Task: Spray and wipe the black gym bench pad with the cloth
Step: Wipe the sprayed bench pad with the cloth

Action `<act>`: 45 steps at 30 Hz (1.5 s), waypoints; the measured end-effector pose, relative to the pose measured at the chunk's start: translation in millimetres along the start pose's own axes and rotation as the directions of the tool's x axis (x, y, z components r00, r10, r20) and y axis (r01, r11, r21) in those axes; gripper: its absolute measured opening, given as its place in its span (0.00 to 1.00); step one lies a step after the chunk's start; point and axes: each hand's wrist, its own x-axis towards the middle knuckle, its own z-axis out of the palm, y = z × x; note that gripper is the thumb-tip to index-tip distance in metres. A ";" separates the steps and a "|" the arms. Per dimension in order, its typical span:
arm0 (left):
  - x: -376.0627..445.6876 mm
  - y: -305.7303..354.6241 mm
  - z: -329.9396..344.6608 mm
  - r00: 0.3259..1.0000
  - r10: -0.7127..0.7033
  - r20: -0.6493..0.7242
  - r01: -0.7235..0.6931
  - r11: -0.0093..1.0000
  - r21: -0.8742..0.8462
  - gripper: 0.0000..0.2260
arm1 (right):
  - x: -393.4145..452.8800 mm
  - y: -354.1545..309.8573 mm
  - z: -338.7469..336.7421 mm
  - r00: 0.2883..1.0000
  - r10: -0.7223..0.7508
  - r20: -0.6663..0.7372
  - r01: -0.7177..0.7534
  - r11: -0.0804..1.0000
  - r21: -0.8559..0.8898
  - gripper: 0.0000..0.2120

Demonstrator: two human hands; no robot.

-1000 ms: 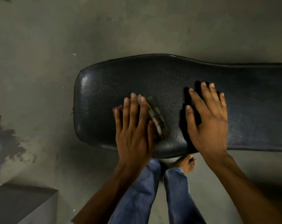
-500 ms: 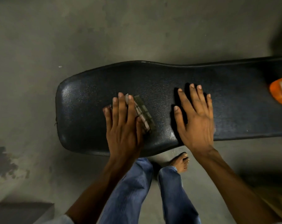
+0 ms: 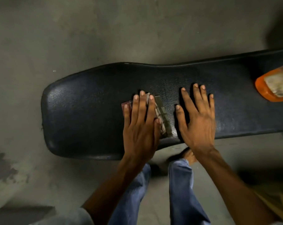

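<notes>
The black gym bench pad (image 3: 92, 111) runs from the left middle to the right edge of the head view. My left hand (image 3: 140, 127) lies flat on a folded checked cloth (image 3: 162, 117), pressing it onto the pad near the front edge. Most of the cloth is hidden under the palm; only its right strip and a corner show. My right hand (image 3: 196, 117) rests flat on the bare pad just right of the cloth, fingers spread, holding nothing. An orange spray bottle (image 3: 273, 85) lies on the pad at the far right, cut off by the frame.
Grey concrete floor (image 3: 89, 33) surrounds the bench. My legs in blue jeans (image 3: 181, 192) and a bare foot (image 3: 188, 155) stand below the pad's front edge. A dark stain (image 3: 3, 169) marks the floor at left, and a grey block (image 3: 20, 215) sits at the bottom left.
Both hands and the cloth have slid rightward along the pad, away from its rounded left end. The view has shifted right, bringing the orange bottle into sight.
</notes>
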 end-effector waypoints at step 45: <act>2.6 102.4 24.7 0.998 0.049 -0.050 -0.052 0.997 -0.061 0.30 | 28.3 106.2 -30.7 0.995 -0.099 -0.020 0.100 0.992 0.071 0.23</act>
